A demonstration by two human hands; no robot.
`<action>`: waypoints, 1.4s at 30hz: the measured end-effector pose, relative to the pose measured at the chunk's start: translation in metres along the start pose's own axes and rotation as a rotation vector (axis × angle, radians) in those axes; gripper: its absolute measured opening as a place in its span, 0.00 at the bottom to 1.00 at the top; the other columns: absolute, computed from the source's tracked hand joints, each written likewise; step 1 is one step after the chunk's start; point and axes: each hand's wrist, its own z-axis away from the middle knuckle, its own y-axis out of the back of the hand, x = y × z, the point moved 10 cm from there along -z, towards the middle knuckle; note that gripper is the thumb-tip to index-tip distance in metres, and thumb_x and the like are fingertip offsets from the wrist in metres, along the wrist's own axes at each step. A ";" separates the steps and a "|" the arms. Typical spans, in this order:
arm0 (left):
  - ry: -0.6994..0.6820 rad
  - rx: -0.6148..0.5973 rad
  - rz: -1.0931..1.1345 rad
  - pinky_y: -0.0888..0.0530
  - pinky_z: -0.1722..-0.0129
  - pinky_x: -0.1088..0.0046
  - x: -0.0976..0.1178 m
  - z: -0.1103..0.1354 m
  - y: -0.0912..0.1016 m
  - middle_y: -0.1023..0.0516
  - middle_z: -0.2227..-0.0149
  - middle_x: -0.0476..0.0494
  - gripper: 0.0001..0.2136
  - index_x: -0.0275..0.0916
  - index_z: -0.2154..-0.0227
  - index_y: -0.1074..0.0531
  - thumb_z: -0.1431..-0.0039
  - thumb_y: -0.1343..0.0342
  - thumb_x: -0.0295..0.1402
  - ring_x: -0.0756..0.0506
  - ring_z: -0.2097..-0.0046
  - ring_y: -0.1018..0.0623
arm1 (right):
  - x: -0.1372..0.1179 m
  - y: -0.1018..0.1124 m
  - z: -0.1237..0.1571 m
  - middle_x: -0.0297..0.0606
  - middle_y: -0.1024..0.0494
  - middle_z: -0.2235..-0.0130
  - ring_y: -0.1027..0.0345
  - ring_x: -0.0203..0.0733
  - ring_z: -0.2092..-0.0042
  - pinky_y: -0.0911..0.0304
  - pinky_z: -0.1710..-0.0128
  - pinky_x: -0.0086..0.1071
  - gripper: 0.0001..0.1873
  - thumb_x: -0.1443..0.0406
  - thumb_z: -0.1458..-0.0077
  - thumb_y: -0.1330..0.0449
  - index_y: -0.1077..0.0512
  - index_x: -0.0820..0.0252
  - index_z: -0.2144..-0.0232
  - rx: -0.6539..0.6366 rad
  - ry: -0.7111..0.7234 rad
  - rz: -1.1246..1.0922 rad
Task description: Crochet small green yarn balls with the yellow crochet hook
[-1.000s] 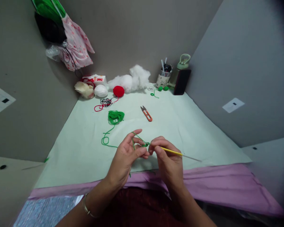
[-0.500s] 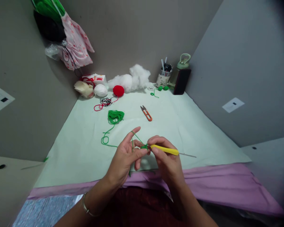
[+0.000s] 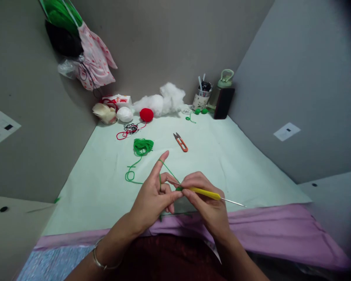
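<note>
My left hand (image 3: pixel 153 191) pinches a small green crochet piece (image 3: pixel 179 189) between thumb and fingers, its index finger raised with green yarn (image 3: pixel 170 172) looped over it. In my right hand (image 3: pixel 206 199) is a crochet hook with a yellow handle (image 3: pixel 206 192), held like a pen. The hook's thin metal shaft points left at the green piece, and a second metal end sticks out to the right. Fingers partly cover the crochet piece. From the left hand the yarn runs over the table to a green skein (image 3: pixel 143 146).
Orange thread snips (image 3: pixel 180 142) lie beyond my hands. Toward the back are a red yarn ball (image 3: pixel 146 114), a white yarn ball (image 3: pixel 124 114), white stuffing (image 3: pixel 160 102), a pen cup (image 3: pixel 201 97), a bottle (image 3: pixel 225 80) and a phone (image 3: pixel 224 103). Bags (image 3: pixel 95 58) hang at left.
My left index finger has straightened upward and shifted slightly left, drawing the yarn with it. The hook has tilted a little, its right end lower. The view has shifted slightly.
</note>
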 end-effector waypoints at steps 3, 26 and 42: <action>0.026 -0.040 -0.017 0.24 0.73 0.77 0.001 0.002 -0.003 0.23 0.63 0.54 0.60 0.51 0.23 0.59 0.50 0.25 0.30 0.53 0.76 0.22 | -0.014 0.001 0.001 0.35 0.20 0.64 0.24 0.38 0.61 0.30 0.62 0.29 0.11 0.72 0.40 0.32 0.16 0.50 0.62 0.005 0.089 0.086; -0.619 0.745 -1.048 0.39 0.33 0.46 0.131 0.058 0.120 0.20 0.46 0.40 0.15 0.45 0.54 0.21 0.40 0.36 0.46 0.31 0.40 0.26 | 0.031 -0.018 0.002 0.33 0.26 0.72 0.36 0.31 0.73 0.41 0.75 0.24 0.06 0.64 0.50 0.23 0.17 0.56 0.72 -0.158 -0.371 -0.596; -0.456 0.317 0.265 0.21 0.44 0.55 0.092 0.046 0.047 0.19 0.54 0.49 0.32 0.49 0.73 0.22 0.29 0.63 0.61 0.41 0.45 0.23 | 0.020 -0.005 -0.009 0.31 0.25 0.70 0.35 0.29 0.77 0.36 0.79 0.23 0.08 0.65 0.53 0.24 0.19 0.57 0.73 0.137 -0.321 -0.534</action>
